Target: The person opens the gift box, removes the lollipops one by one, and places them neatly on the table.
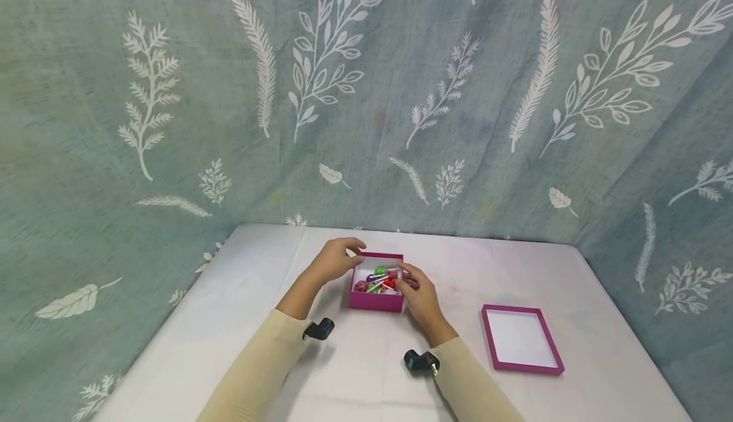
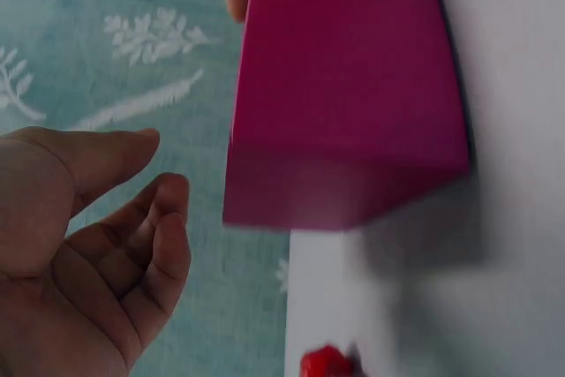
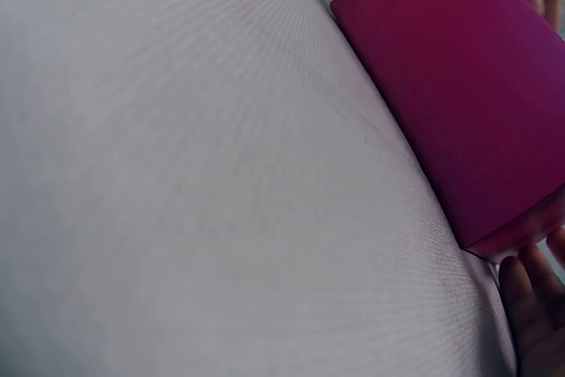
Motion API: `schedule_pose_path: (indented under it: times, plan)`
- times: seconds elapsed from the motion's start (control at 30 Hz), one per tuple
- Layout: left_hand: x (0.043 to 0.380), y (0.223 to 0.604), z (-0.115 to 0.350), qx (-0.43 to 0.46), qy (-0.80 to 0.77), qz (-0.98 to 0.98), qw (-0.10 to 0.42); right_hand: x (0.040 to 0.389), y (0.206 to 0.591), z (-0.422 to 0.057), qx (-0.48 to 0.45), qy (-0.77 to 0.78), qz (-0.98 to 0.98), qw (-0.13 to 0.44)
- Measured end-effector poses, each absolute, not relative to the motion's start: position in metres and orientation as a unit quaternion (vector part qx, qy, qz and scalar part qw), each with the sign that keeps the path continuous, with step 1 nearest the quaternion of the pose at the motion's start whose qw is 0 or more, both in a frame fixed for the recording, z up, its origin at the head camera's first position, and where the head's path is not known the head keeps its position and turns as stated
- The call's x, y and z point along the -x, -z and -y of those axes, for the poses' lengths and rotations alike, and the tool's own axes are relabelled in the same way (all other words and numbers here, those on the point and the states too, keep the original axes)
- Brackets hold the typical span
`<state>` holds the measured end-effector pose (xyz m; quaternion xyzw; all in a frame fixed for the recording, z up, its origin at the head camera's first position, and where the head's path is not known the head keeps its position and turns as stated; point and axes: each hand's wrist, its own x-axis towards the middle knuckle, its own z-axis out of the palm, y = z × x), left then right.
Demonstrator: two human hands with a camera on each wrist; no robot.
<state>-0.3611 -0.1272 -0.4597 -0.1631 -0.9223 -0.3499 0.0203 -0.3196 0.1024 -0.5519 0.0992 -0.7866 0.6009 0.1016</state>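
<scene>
A magenta box (image 1: 375, 301) with no lid on it stands on the table, holding several lollipops (image 1: 379, 282) in bright wrappers with white sticks. Beside its left rim is my left hand (image 1: 336, 260), fingers loosely bent around empty air; the left wrist view shows it apart from the box wall (image 2: 344, 68). At the box's right side is my right hand (image 1: 420, 291), thumb and forefinger right at the rim. In the right wrist view, its fingertips (image 3: 521, 275) meet the outer side wall. The box's inside is hidden from both wrist views.
A magenta-rimmed box lid (image 1: 521, 338) with a white inside lies face up on the right of the white table (image 1: 366, 365). A small red object (image 2: 327, 362) shows at the bottom of the left wrist view. Leaf-patterned green cloth (image 1: 366, 91) hangs behind the table.
</scene>
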Motion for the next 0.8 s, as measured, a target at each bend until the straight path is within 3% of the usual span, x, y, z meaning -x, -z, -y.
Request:
schedule_pose_path:
  times: [0.33, 0.8]
  plan:
    - [0.370, 0.456, 0.092, 0.204, 0.352, 0.914, -0.017, 0.328, 0.545, -0.104, -0.105, -0.594, 0.791, 0.104]
    - [0.359, 0.462, 0.065, 0.174, 0.201, 0.963, -0.043, 0.317, 0.555, -0.101, -0.095, -0.594, 0.792, 0.105]
